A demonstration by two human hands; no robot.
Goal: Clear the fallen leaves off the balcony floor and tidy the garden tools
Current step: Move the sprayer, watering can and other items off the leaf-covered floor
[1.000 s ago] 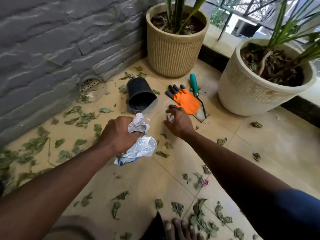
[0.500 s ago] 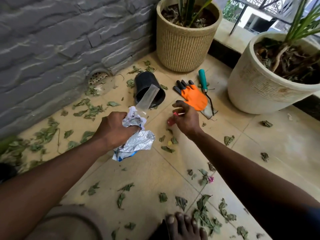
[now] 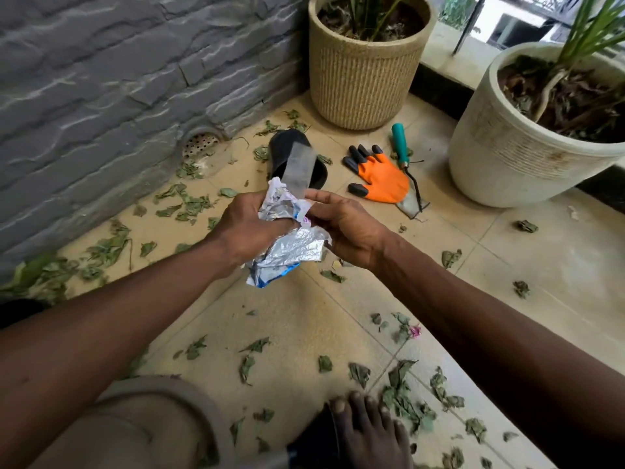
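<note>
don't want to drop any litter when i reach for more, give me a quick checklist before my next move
1. Foil wrappers secure in the left hand: ok, the hand is curled round them.
2. Right hand free to reach: not ok, it pinches the bundle's upper edge.
3. Clear strip tucked in: not ok, it sticks up out of the bundle.
4. Leaves off the floor: not ok, they are scattered across the tiles.
5. Orange glove and trowel tidied: not ok, both lie on the floor beside the white planter.
6. Black pot upright: not ok, it lies on its side.
</note>
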